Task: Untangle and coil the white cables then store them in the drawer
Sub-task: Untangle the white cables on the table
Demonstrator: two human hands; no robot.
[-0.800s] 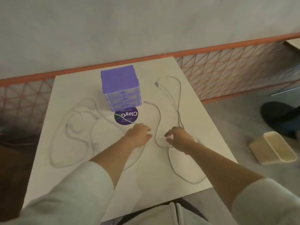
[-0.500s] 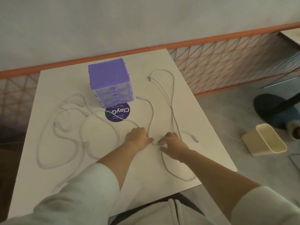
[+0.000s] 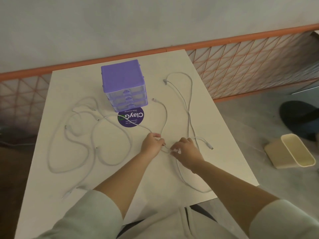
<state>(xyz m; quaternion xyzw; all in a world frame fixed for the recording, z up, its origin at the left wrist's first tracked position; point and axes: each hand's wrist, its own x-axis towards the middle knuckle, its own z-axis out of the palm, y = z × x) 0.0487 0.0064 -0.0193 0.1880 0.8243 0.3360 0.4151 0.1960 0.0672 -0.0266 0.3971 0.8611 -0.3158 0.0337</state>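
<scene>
Several white cables lie spread over a white table (image 3: pixel 203 107). A tangled group (image 3: pixel 81 135) covers the left half; a long cable (image 3: pixel 187 107) loops up the right side. A purple drawer unit (image 3: pixel 123 85) with three shut clear drawers stands at the back centre. My left hand (image 3: pixel 151 144) and my right hand (image 3: pixel 185 150) meet at the table's middle, each pinching the same white cable, a short stretch of which runs between them. A plug end (image 3: pixel 209 146) lies just right of my right hand.
A round purple sticker (image 3: pixel 131 118) lies in front of the drawer unit. An orange mesh fence (image 3: pixel 250 66) runs behind and right of the table. On the floor to the right lie a tipped beige bin (image 3: pixel 291 150) and a dark chair base (image 3: pixel 298 116).
Both hands have drawn together at the table's middle and closed on a white cable. The cable's plug end now lies out to the right of my right hand.
</scene>
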